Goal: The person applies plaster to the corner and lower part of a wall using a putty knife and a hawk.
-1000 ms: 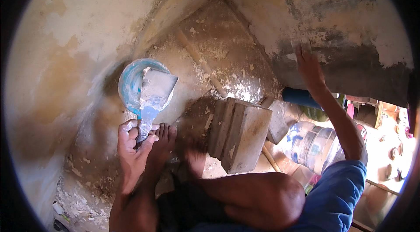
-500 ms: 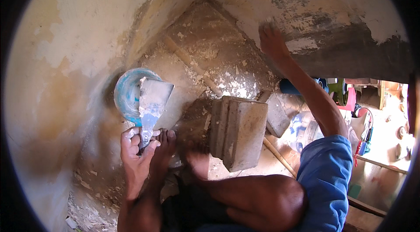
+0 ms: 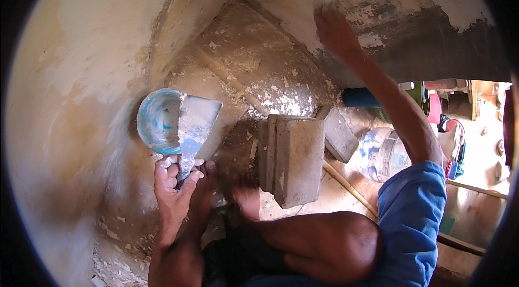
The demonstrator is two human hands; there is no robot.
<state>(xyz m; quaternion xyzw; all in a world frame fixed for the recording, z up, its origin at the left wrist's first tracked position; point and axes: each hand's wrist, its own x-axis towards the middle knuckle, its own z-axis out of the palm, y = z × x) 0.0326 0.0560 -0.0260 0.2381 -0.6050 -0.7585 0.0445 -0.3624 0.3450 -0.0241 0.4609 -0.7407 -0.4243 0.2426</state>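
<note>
- The patchy right wall (image 3: 432,51) meets the floor (image 3: 243,41) along its right edge.
- A concrete block (image 3: 303,162) separates the blue bucket (image 3: 146,127), near the floor's left edge, from that wall.
- The scraper (image 3: 197,116) overlaps the bucket's right rim in view; its long axis runs away from the person, wide blade toward the floor's far corner.
- The left hand (image 3: 174,184), much the nearer, grips its handle.
- The right hand (image 3: 338,33), well apart, up and rightward from the blade, reaches the wall; whether it holds anything, I cannot tell.
</note>
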